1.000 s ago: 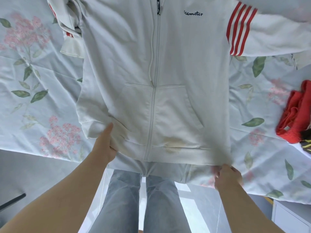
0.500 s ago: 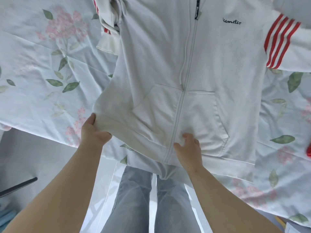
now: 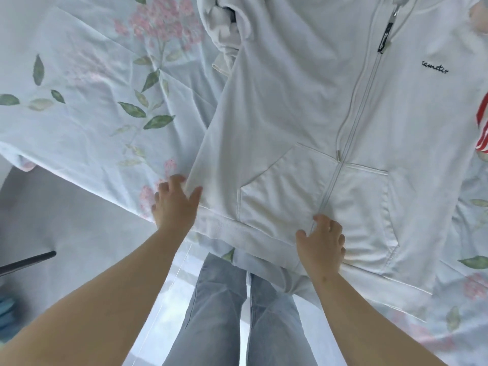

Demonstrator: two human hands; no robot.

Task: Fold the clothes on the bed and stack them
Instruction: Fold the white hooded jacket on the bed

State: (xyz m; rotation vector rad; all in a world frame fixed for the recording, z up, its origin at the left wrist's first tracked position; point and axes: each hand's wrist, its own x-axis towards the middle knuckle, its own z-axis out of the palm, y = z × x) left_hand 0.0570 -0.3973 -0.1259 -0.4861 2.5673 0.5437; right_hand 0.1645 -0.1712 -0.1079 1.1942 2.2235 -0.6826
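Note:
A white zip hoodie (image 3: pixel 298 114) with red sleeve stripes lies front-up on the floral bed sheet (image 3: pixel 87 107), its hem at the bed's near edge. My left hand (image 3: pixel 174 204) rests at the hem's left corner, thumb on the fabric and fingers spread on the sheet beside the hoodie's side edge. My right hand (image 3: pixel 322 244) lies on the hem at the bottom of the zipper (image 3: pixel 351 122), fingers bent with the tips pressing the cloth. The hoodie's left sleeve (image 3: pixel 224 30) is bunched at the top. Whether either hand pinches fabric is unclear.
The sheet hangs over the bed's near edge above my jeans-clad legs (image 3: pixel 237 313). A grey floor (image 3: pixel 66 233) with a dark rod (image 3: pixel 26 261) lies at the left. The hoodie's right side runs out of view.
My right hand moved from the hem's right corner to the zipper's bottom end. My left hand went from gripping the left corner to resting beside it. The view has shifted left.

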